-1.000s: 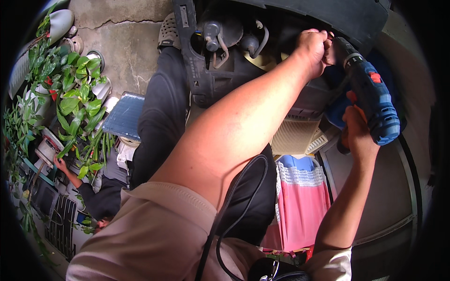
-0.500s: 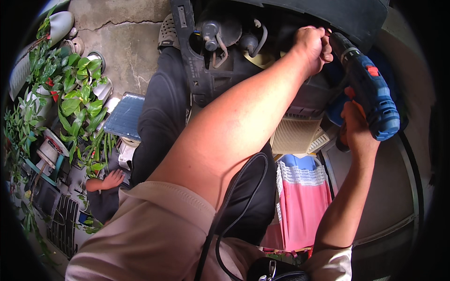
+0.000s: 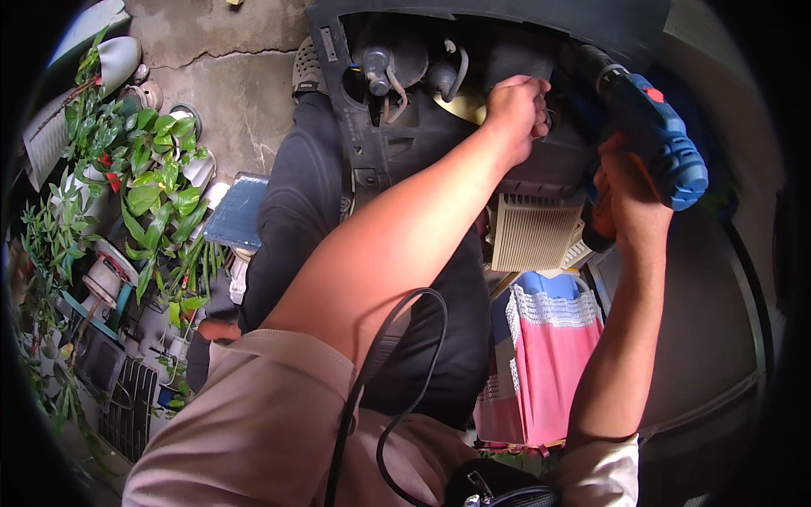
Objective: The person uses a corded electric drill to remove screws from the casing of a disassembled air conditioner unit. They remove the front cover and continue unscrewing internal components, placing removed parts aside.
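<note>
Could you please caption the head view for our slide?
Right hand holding a blue drill, left hand curled at a dark housing.

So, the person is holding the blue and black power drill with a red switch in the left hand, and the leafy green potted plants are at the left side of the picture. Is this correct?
Not quite: the right hand holds the blue and black power drill with a red switch, as the head view shows. The leafy green potted plants are at the left side.
</note>
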